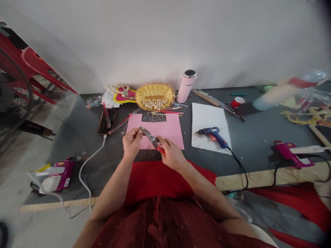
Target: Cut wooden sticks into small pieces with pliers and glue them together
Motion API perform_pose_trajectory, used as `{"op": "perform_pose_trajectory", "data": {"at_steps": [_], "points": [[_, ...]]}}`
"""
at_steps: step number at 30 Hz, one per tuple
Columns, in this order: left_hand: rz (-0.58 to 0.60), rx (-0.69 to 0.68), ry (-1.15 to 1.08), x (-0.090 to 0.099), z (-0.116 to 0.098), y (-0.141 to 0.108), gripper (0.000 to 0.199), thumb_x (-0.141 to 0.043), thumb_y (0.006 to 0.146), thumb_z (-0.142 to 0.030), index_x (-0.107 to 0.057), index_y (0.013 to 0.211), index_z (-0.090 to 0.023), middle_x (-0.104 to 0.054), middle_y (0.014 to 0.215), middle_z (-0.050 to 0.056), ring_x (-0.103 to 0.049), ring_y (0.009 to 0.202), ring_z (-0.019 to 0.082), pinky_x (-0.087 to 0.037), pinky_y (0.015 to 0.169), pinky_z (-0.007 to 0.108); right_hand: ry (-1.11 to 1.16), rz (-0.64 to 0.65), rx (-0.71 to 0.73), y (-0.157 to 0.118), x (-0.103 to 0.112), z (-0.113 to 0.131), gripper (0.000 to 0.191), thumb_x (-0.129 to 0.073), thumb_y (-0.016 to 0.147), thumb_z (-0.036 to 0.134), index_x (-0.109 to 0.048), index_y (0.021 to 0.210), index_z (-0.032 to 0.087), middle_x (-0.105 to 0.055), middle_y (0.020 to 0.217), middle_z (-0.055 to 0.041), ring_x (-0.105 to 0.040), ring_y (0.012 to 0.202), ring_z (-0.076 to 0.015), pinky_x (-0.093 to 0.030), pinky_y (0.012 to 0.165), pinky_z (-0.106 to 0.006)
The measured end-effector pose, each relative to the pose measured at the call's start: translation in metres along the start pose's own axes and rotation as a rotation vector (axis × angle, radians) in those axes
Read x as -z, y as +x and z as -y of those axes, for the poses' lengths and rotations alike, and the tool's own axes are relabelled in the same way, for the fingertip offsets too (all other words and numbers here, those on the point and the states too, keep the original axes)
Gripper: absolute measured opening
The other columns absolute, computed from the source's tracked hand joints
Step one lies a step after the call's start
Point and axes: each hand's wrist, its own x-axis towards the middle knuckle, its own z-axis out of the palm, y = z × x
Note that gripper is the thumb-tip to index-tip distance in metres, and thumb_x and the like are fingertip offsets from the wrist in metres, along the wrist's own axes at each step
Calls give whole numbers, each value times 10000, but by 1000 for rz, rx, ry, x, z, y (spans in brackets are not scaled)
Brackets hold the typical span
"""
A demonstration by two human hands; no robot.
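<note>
Gripping hand (right): the right hand (171,154) is closing around the red handles of a pair of pliers-like cutters (153,139); the metal jaws are pointing up and left toward the other hand
Pinching hand (left): the left hand (131,142) is curling narrow at the cutter's tip; what its fingertips are pinching is too small to tell
Cutters: they are hanging just above the near edge of the pink paper (157,130), between the two hands
Pink paper: it is lying flat on the dark table (248,137), with a dark patch at its far edge
Basket: a yellow woven basket (155,95) is sitting beyond the paper, holding small pale pieces
Bottle: a pink flask (186,86) is standing upright just right of the basket
Glue gun: a blue glue gun (213,134) is resting on a white sheet (210,120), right of the pink paper
Phone: a phone (106,121) is lying left of the paper; a white cable is trailing from it
Red cup: a small one (236,102) is sitting farther right
</note>
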Motion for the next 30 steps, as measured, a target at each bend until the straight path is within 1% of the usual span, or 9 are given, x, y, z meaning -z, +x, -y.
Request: {"op": "perform_pose_trajectory", "data": {"at_steps": [6, 8, 12, 16, 18, 21, 24, 30], "points": [[-3, 0, 7, -2, 0, 1, 221, -579, 845, -352, -677, 810, -158, -655, 696, 25, -566, 628, 123, -447, 602, 228, 9, 12, -40, 0, -1, 1, 684, -483, 772, 76, -264, 1405, 212, -559, 1160, -126, -578, 1025, -259, -512, 877, -424], [-11, 6, -3, -2, 0, 1, 201, -586, 845, -338, -675, 838, -158, -664, 729, 27, -583, 663, 124, -456, 630, 229, 29, 9, -30, 1, -2, -1, 675, -486, 785, 88, -258, 1408, 213, -544, 1189, -128, -566, 1053, -262, -508, 892, -432], [-24, -1, -1, -1, -1, 2, 187, -593, 843, -328, -675, 850, -160, -663, 739, 25, -591, 689, 125, -457, 657, 230, 51, -6, 30, 3, -4, -7, 707, -497, 805, 117, -198, 1439, 208, -482, 1288, -146, -491, 1179, -284, -479, 954, -467], [6, -9, -30, 0, 1, 1, 212, -581, 847, -347, -675, 816, -161, -630, 677, 12, -558, 634, 118, -437, 607, 221, 75, -9, 117, 4, -2, -11, 710, -488, 834, 146, -155, 1458, 207, -450, 1326, -154, -442, 1229, -293, -448, 996, -491], [17, -7, -34, 1, 2, 1, 238, -570, 851, -365, -672, 799, -156, -619, 662, 13, -541, 614, 116, -428, 590, 220, 80, -6, 135, 4, 0, -13, 694, -492, 839, 155, -173, 1454, 196, -455, 1319, -157, -445, 1217, -293, -444, 1000, -491], [22, -6, -40, 1, 3, 1, 253, -573, 849, -380, -670, 802, -152, -627, 682, 22, -544, 631, 120, -433, 604, 224, 83, -2, 133, 5, 2, -13, 673, -492, 840, 157, -199, 1445, 181, -468, 1305, -158, -454, 1198, -289, -445, 1000, -483], [23, -1, -49, 1, 3, 2, 254, -578, 846, -383, -670, 789, -153, -621, 667, 18, -533, 615, 114, -430, 592, 219, 106, 10, 120, 5, 2, -11, 660, -482, 840, 153, -207, 1439, 189, -486, 1280, -152, -479, 1175, -279, -462, 980, -469], [12, -8, -13, 0, 0, 1, 249, -571, 852, -373, -667, 787, -152, -631, 668, 21, -536, 610, 113, -433, 582, 218, 63, 16, 31, 1, 2, -3, 661, -477, 795, 99, -266, 1415, 191, -548, 1160, -130, -561, 1037, -259, -502, 902, -434]]}}
